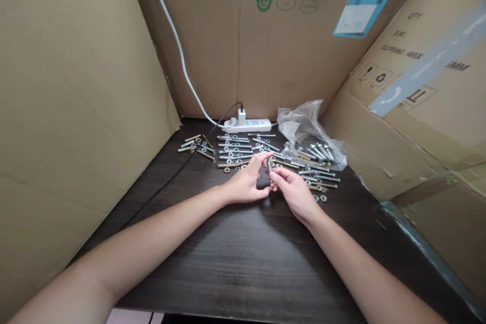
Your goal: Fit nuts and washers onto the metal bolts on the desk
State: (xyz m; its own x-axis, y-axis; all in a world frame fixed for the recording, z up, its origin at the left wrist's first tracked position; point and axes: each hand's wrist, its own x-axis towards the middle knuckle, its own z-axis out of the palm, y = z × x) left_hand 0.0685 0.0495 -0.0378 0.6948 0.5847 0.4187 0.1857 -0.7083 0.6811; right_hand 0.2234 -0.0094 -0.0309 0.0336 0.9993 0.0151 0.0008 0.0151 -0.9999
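Note:
A short silver metal sleeve (269,166) stands nearly upright between my two hands, above the dark table. My right hand (295,193) is closed, pinching the sleeve between thumb and fingers. From the other side, the index finger of my left hand (246,182) reaches its top end and the thumb curves in near its lower end, forming a wide C-shaped grip. Part of the sleeve is covered by fingertips. Just beyond the hands lie rows of long bolts (235,152) with nuts and washers. More bolts (322,178) lie right of my right hand, with loose nuts (323,198) nearest.
A small pile of sleeves and bolts (205,152) lies at left. A clear plastic bag (304,124) with anchor bolts (321,152) is at back right. Behind stands a white power strip (248,125); its black cable (167,180) crosses the table. Cardboard walls (212,50) enclose three sides.

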